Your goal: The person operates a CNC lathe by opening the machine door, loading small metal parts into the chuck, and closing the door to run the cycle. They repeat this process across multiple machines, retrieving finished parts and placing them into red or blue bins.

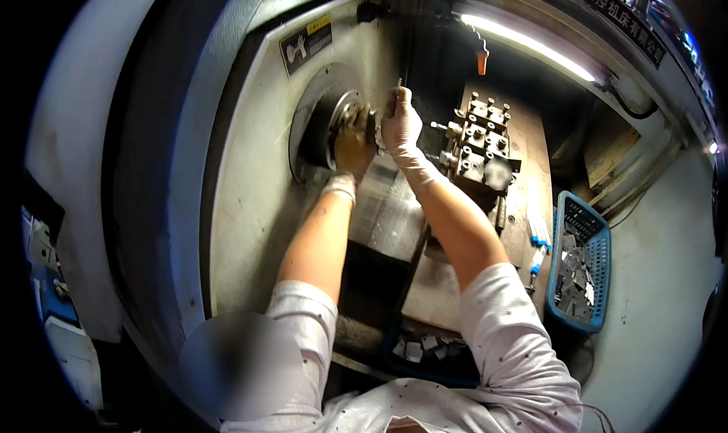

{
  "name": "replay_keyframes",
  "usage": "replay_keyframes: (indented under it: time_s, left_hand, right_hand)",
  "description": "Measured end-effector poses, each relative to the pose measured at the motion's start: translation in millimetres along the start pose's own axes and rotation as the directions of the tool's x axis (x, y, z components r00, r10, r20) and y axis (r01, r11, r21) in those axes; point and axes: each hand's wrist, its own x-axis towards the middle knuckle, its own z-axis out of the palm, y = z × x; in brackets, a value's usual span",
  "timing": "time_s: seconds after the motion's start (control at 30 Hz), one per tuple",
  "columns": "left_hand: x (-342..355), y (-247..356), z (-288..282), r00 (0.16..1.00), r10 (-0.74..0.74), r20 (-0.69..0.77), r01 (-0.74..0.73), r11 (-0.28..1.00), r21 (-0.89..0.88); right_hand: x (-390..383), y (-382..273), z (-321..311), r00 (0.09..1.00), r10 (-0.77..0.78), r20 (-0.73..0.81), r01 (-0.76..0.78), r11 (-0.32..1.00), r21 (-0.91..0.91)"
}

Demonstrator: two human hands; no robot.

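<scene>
Inside a lathe, my left hand (353, 146) in a stained glove reaches to the face of the round metal chuck (321, 133) on the left wall. Its fingers lie against the chuck's front, and their tips are hard to make out. Just to the right, my right hand (402, 123) in a pale thin glove is raised with its fingers closed. A thin metal rod (400, 83) sticks up above that fist; the rest of it is hidden in the hand. Right of this hand stands a block of tool holders (479, 139) with several bolts.
A brown plate (535, 156) carries the tool holders. Blue-and-white slim tools (538, 240) lie on it. At the right stands a blue basket (560, 262) of small flat metal pieces; more pieces (415, 349) lie low in front. An orange-handled item (482, 60) hangs below a lit tube (527, 46).
</scene>
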Motion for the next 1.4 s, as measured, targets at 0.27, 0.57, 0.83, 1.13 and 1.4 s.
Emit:
replay_keyframes:
  time_s: [0.27,0.57,0.83,1.13,1.4]
  left_hand:
    - [25,-10,-27,0.914,-0.129,0.384,0.243,0.933,-0.266]
    - [-114,18,-72,0.743,-0.661,0.103,0.623,0.627,-0.467]
    - [-101,22,-70,0.75,-0.64,0.168,0.634,0.622,-0.46]
    - [-89,16,-47,0.82,-0.546,0.173,0.561,0.703,-0.438]
    - [-72,18,-45,0.801,-0.553,0.228,0.589,0.663,-0.461]
  right_hand:
    - [-104,-11,-42,0.846,-0.143,0.514,-0.152,0.859,0.489]
    - [-71,8,-7,0.989,0.133,0.069,-0.14,0.985,0.105]
    - [-46,23,-10,0.896,-0.101,0.432,-0.096,0.906,0.412]
    - [-47,24,-6,0.897,-0.131,0.421,-0.054,0.915,0.401]
    - [-49,20,-10,0.903,-0.317,0.289,0.222,0.922,0.318]
